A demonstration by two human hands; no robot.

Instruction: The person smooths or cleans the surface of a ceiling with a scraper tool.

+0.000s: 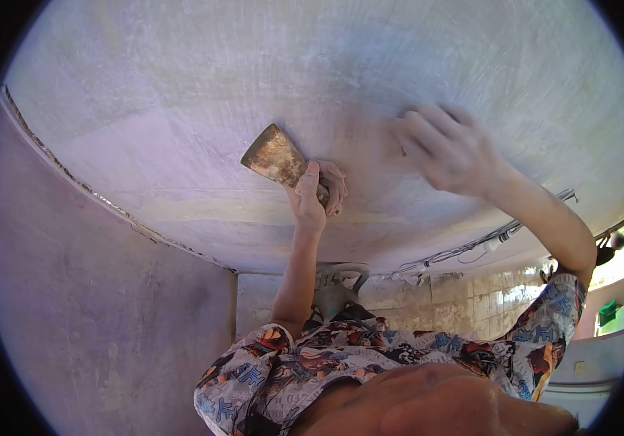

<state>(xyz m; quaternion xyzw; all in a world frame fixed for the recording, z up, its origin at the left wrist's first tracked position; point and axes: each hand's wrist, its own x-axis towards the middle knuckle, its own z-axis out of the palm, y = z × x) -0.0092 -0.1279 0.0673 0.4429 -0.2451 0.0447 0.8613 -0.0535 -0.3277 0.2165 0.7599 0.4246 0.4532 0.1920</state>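
My left hand (317,192) is closed round the handle of a putty knife (272,155). Its wide blade, worn and stained brown, points up and to the left, in front of the pale plastered surface (145,65). Further right, my right hand (450,149) is raised close to that same surface. Motion smears its curled fingers, and a brownish blur spreads to their left. Whatever those fingers grip is too blurred to name. A small dark speck shows just below the fingertips.
A purplish wall (108,291) meets the plastered surface along a rough, cracked joint at left. Loose cables (464,251) with a white bulb-like fitting run below my right forearm. Worn tiles (464,298) lie behind my patterned shirt (399,349). A bright window opening (621,261) is at far right.
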